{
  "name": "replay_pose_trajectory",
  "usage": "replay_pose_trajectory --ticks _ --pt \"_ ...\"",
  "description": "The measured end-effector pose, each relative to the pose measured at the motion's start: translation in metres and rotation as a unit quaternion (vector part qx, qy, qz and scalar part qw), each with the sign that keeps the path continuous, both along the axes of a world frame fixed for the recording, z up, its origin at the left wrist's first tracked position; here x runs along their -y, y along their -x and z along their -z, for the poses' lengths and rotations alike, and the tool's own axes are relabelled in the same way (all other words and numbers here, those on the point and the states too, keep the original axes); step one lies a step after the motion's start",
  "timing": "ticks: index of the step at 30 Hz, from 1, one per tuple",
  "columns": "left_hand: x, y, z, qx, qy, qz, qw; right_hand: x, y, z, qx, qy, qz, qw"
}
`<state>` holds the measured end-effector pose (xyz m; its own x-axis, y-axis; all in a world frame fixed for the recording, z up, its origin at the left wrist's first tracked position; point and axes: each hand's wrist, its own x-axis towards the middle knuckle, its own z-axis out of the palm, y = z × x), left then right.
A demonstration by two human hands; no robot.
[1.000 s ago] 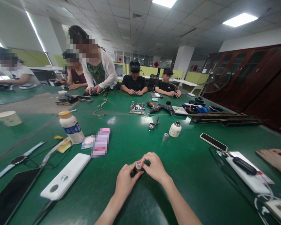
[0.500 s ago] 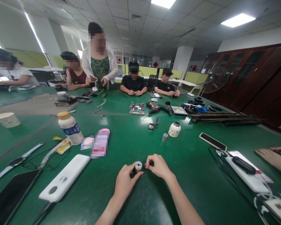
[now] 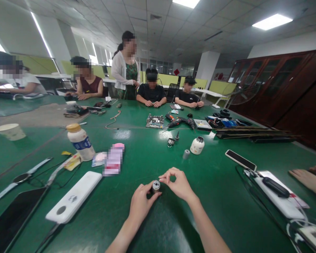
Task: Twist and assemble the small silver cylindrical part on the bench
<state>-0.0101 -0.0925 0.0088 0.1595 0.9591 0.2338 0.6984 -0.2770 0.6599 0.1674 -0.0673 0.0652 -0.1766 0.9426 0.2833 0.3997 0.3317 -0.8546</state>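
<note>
Between the thumb and fingers of my left hand [image 3: 141,200] is a small silvery metal cylinder [image 3: 156,186], held upright at the table's surface; its round top shows dark holes. Just right of it, my right hand [image 3: 177,182] has thumb and forefinger pinched together close to the cylinder's upper rim. Whatever sits in that pinch is too small to name. A second metal cylinder [image 3: 186,154] stands farther off on the green table [image 3: 137,154], beside a white round jar [image 3: 197,145] with an open dark neck. Small black metal parts [image 3: 171,142] lie near them.
On the left are a white power bank [image 3: 74,197], a tablet [image 3: 17,216], a watch [image 3: 21,178] and a bottle [image 3: 80,142]. A phone [image 3: 241,160] and cables lie right. Farther back are a circuit board [image 3: 155,121] and power drills [image 3: 183,121]. Several people sit around the table.
My right hand has moved left and slightly up, bringing its pinched fingertips to the cylinder's rim. My left hand stays put. The standing person across the table has shifted right and turned.
</note>
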Motion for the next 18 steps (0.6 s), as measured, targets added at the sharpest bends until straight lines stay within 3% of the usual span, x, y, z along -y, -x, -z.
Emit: replay_pose_trajectory --ticks 8,13,16,18 --pt "0.001 -0.001 0.001 0.006 0.005 -0.002 1.0 0.005 0.012 0.01 0.103 0.005 0.019 0.994" --pt "0.0 -0.001 0.003 0.009 -0.004 -0.004 1.0 0.006 0.017 0.006 0.164 -0.024 0.07 0.984" --pt "0.0 -0.001 0.003 0.008 0.001 -0.007 1.0 0.006 0.016 0.001 0.153 -0.044 0.104 0.982" --pt "0.0 -0.001 0.003 0.009 0.003 -0.006 1.0 0.006 0.014 0.0 0.125 -0.043 0.091 0.987"
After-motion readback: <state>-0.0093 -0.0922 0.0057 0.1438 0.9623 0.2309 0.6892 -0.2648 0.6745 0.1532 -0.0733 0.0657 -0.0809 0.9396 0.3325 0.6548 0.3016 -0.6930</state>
